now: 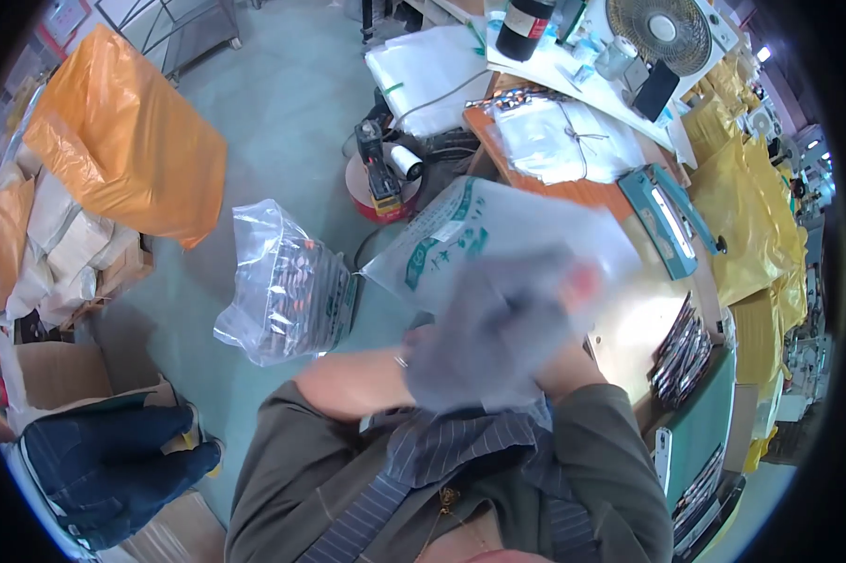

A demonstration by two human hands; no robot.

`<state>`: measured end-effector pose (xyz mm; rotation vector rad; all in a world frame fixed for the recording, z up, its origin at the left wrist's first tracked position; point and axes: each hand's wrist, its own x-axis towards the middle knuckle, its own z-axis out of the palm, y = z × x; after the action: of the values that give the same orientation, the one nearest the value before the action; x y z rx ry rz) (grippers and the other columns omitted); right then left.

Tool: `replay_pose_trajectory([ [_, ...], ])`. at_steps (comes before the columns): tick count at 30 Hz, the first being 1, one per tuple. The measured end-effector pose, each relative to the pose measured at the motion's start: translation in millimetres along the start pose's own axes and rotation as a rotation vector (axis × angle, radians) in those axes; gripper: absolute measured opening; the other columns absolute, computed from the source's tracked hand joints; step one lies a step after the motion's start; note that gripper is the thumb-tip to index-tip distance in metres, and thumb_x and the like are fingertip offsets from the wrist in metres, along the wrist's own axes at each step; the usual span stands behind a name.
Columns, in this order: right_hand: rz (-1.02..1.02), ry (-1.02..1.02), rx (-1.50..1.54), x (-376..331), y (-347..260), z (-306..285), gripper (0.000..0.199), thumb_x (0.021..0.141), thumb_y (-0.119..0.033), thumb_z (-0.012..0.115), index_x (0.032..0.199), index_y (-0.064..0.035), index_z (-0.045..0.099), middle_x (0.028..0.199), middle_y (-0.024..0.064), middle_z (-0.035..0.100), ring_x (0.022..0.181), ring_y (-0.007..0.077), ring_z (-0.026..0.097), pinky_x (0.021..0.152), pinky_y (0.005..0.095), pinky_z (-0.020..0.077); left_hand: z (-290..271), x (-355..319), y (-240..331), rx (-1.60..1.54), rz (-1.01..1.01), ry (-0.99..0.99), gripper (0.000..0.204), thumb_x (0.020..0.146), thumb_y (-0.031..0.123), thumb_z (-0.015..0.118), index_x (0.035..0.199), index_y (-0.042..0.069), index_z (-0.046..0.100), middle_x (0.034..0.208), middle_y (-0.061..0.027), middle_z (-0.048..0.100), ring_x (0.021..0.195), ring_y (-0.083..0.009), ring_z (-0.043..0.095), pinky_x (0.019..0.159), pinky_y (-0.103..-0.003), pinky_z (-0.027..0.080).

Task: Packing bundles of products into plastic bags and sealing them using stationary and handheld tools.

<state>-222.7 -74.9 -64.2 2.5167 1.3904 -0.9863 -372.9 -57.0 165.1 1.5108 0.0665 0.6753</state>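
A grey, soft bundle (484, 328), cloth or filmy bag, is raised in front of my chest and smeared by motion. A reddish patch (580, 284) shows at its upper right, too blurred to name. My left forearm (352, 383) reaches it from the left, with a thin bracelet at the wrist. From the other side comes my right forearm (573, 368). Both hands are hidden by the bundle and the blur, so their fingers do not show. Just beyond lies a large translucent white plastic bag (526, 220) with green print, its lower part covered by the bundle.
A clear bag of stacked packets (296, 286) stands on the floor at left. Beyond it are an orange sack (132, 141) and dark jeans (104, 469) over a box. On the wooden table at right are a teal sealer-like device (662, 225), plastic sleeves (564, 141) and a fan (662, 33).
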Motion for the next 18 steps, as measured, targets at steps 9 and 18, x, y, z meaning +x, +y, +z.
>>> replay_pose_trajectory([
  [9, 0.145, 0.193, -0.675, 3, 51, -85, 0.066, 0.083, -0.036, 0.045, 0.141, -0.0131, 0.025, 0.149, 0.0142, 0.015, 0.138, 0.0349, 0.012, 0.104, 0.0632, 0.0003, -188, 112, -182, 1.091, -0.363, 0.141, 0.052, 0.089, 0.048, 0.038, 0.088, 0.004, 0.065, 0.085, -0.0231, 0.062, 0.082, -0.0419, 0.059, 0.071, -0.046, 0.044],
  [18, -0.268, 0.754, 0.046, -89, 67, -133, 0.077, 0.073, -0.05, 0.064, 0.131, -0.0068, 0.037, 0.135, 0.023, 0.035, 0.128, 0.0411, 0.03, 0.101, 0.058, 0.0251, -261, 148, -228, 1.082, -0.462, -0.011, 0.058, 0.09, 0.048, 0.045, 0.118, -0.002, 0.054, 0.115, -0.019, 0.058, 0.106, -0.0247, 0.054, 0.091, -0.037, 0.039],
])
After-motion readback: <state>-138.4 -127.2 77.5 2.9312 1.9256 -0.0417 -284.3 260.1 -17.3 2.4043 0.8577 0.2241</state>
